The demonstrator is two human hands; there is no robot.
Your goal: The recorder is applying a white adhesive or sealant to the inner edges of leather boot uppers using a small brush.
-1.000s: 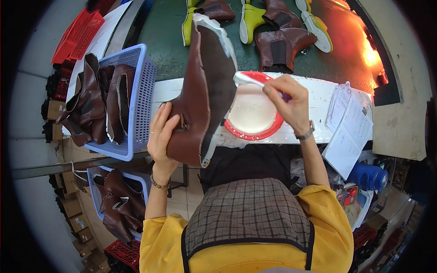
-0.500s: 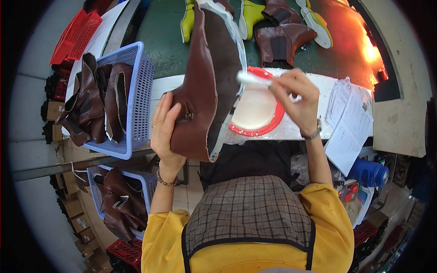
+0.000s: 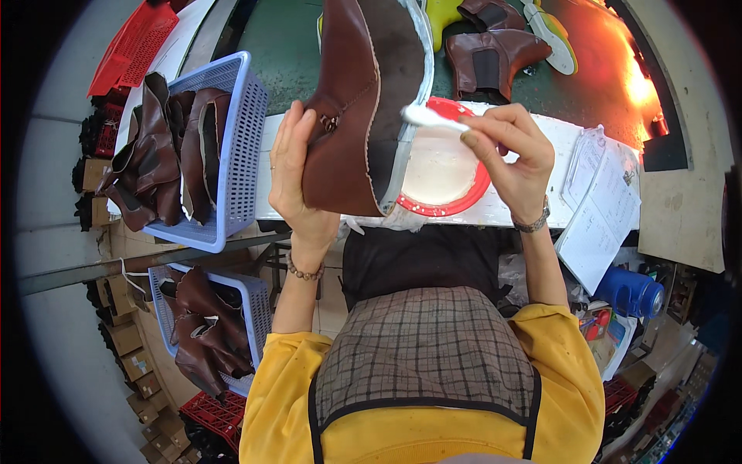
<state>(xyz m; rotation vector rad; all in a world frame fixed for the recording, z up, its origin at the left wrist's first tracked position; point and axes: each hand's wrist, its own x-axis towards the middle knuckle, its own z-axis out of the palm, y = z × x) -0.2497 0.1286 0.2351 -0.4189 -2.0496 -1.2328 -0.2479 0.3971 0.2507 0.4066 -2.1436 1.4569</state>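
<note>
White printed papers point(image 3: 599, 197) lie at the desk's point(image 3: 556, 135) right end. Left hand point(image 3: 297, 174) grips a brown boot upper point(image 3: 352, 116); right hand point(image 3: 510, 155) pinches a white brush point(image 3: 429, 118).

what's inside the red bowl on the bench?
The red bowl holds a pale, off-white paste across its floor. Its left side is covered by the brown boot upper held in the left hand, so that part is hidden.

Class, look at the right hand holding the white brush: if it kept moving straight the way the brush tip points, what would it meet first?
Most likely the brown boot upper held by the left hand. The right hand aims its white brush leftward at the upper's pale edge, though depth is unclear.
</note>
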